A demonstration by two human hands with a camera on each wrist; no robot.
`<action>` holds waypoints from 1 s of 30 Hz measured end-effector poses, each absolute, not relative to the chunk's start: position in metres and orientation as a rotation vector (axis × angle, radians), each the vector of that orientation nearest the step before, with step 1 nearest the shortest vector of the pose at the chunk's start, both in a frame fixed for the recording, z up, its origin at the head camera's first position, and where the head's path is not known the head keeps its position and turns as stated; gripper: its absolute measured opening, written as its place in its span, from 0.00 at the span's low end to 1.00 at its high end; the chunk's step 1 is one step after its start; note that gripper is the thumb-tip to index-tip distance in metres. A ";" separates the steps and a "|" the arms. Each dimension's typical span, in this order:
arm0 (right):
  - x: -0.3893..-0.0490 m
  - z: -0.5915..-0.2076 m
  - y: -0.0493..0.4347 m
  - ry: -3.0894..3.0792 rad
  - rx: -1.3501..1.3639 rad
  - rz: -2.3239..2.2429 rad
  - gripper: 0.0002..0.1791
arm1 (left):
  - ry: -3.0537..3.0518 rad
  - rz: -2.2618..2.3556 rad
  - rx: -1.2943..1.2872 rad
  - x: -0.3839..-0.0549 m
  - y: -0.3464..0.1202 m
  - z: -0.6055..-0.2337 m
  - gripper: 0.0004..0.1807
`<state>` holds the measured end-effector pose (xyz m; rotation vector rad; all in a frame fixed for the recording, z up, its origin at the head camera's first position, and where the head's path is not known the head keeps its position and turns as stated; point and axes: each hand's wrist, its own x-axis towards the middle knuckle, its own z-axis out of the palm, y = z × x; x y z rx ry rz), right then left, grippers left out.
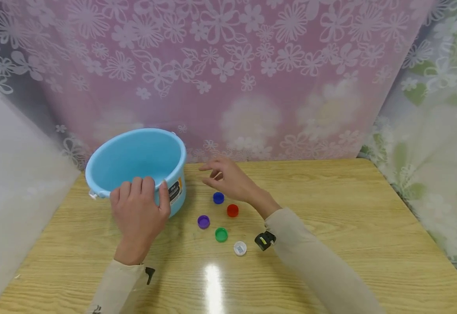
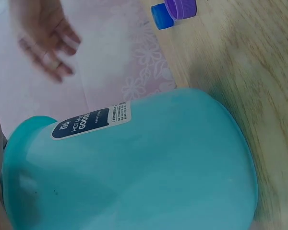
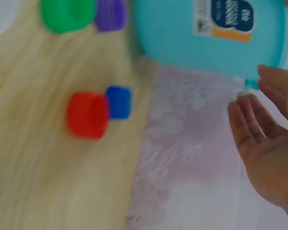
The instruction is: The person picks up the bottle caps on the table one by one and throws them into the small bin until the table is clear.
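Note:
My left hand [image 1: 139, 213] grips the near rim of a light blue plastic bucket [image 1: 175, 192], its fingers over the edge and thumb along the rim at the right. A dark label [image 2: 84, 124] is stuck on the bucket's side. To the right of the bucket, my right hand [image 1: 228, 179] hangs above the table with fingers loosely bent and nothing between them. Below it lie a blue bottle cap [image 1: 218, 198] and a red bottle cap [image 1: 232, 210]. Nearer to me are a purple cap [image 1: 203, 221], a green cap [image 1: 221, 234] and a white cap [image 1: 240, 248].
The wooden table [image 1: 350, 226] reaches back to a pink flowered curtain [image 1: 228, 109]. Pale cloth [image 1: 12, 165] hangs at the left and a floral sheet [image 1: 436, 174] at the right. The bucket's inner floor is partly hidden.

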<state>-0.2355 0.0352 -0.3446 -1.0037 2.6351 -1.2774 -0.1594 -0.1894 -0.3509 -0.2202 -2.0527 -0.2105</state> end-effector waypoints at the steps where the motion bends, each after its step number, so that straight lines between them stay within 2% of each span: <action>1: -0.235 -0.348 0.040 2.627 -0.995 -1.238 0.18 | -2.056 -0.210 -0.219 -0.159 -0.189 -0.351 0.20; 11: -0.228 -0.387 0.077 2.540 -0.786 -0.932 0.18 | -2.044 -0.228 -0.224 -0.159 -0.189 -0.350 0.19; 21: -0.217 -0.410 0.087 2.631 -0.746 -0.707 0.26 | -2.031 -0.225 -0.228 -0.159 -0.189 -0.351 0.19; 30: -0.216 -0.414 0.085 2.694 -0.809 -0.646 0.17 | -2.050 -0.223 -0.233 -0.160 -0.189 -0.351 0.20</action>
